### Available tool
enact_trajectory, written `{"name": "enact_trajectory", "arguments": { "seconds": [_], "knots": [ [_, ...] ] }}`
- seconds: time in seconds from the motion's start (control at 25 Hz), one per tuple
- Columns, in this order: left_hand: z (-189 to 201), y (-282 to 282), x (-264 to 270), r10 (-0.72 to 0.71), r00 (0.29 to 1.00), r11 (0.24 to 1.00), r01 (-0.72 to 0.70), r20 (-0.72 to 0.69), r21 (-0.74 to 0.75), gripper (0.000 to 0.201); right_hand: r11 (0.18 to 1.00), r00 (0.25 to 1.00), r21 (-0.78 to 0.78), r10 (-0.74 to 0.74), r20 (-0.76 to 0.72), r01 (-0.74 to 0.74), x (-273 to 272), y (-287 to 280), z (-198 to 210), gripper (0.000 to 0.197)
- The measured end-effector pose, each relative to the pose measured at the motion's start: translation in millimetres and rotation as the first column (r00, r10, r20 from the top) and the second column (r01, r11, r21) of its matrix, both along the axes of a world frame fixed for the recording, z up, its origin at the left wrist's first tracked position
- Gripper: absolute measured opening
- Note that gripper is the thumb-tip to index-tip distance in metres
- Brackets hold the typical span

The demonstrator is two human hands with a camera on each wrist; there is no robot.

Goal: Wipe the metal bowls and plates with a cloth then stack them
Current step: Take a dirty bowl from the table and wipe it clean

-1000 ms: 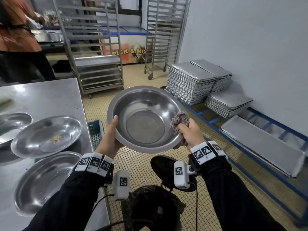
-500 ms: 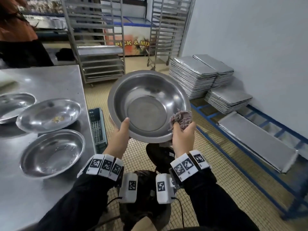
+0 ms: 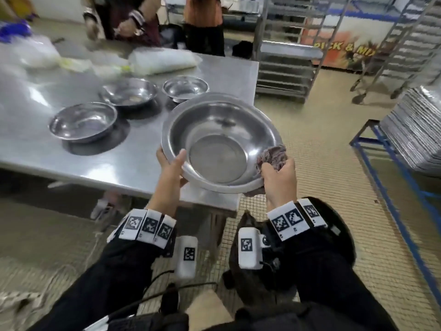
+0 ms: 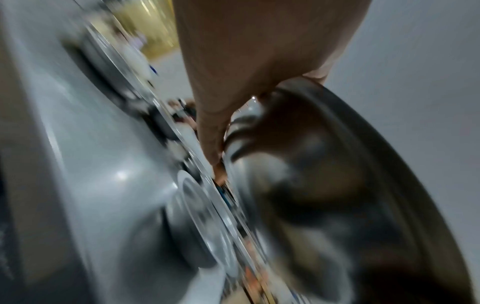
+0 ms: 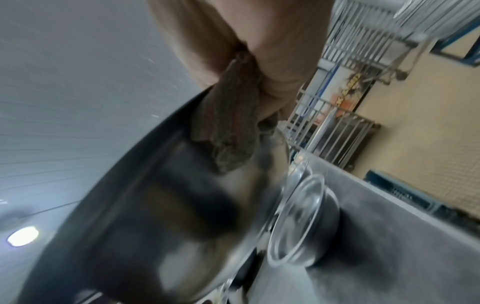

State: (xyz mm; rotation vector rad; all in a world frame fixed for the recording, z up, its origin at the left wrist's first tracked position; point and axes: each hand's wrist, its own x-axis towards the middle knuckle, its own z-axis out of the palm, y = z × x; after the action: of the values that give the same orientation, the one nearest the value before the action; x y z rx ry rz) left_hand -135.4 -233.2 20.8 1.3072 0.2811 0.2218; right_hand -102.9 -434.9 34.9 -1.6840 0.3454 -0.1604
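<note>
I hold a large metal bowl (image 3: 222, 142) in the air over the near right corner of the steel table (image 3: 133, 168). My left hand (image 3: 170, 167) grips its left rim, thumb inside. My right hand (image 3: 278, 174) pinches a crumpled brownish cloth (image 3: 272, 156) against the bowl's right rim. In the left wrist view my left hand (image 4: 218, 131) lies along the bowl's blurred outer wall (image 4: 337, 185). The right wrist view shows the cloth (image 5: 231, 127) hanging over the bowl's underside (image 5: 155, 205). Three more metal bowls (image 3: 83, 121) (image 3: 128, 91) (image 3: 185, 88) sit on the table.
Clear plastic bags (image 3: 164, 60) lie at the table's far side, with people (image 3: 202, 22) standing behind it. Wheeled tray racks (image 3: 288, 51) stand beyond the table. A stack of metal trays (image 3: 415, 130) rests on a blue frame (image 3: 391, 168) at right.
The view has swung left toward the table. The bowl has travelled with both hands from above the floor to above the table's corner. Both grips look the same.
</note>
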Motion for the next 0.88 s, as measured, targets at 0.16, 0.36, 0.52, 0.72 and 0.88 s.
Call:
{"name": "enact_trajectory", "arguments": {
  "seconds": [0.16,0.36,0.52,0.72,0.88],
  "knots": [
    [-3,102,-21,0.185,0.982,0.977,-0.178,-0.051,0.118,0.033,0.967,0.965,0.020,0.254,-0.070,-0.253,7,78,-15,0.035],
    [-23,203,-22,0.299,0.941,0.869,-0.199,-0.159,0.453,0.017,0.941,0.938,0.030,0.337,-0.080,-0.336,15,169,-40,0.037],
    [-42,270,-8,0.242,0.932,0.794,-0.030,-0.271,0.607,0.020,0.954,0.948,-0.025,0.294,-0.120,-0.299,21,225,-66,0.048],
    [-56,308,21,0.125,0.950,0.734,0.105,-0.285,0.671,0.020,0.960,0.960,-0.108,0.240,-0.145,-0.256,43,252,-88,0.050],
    [-76,327,40,0.070,0.947,0.713,0.172,-0.313,0.680,0.029,0.952,0.957,-0.165,0.226,-0.182,-0.256,63,266,-101,0.048]
  ]
}}
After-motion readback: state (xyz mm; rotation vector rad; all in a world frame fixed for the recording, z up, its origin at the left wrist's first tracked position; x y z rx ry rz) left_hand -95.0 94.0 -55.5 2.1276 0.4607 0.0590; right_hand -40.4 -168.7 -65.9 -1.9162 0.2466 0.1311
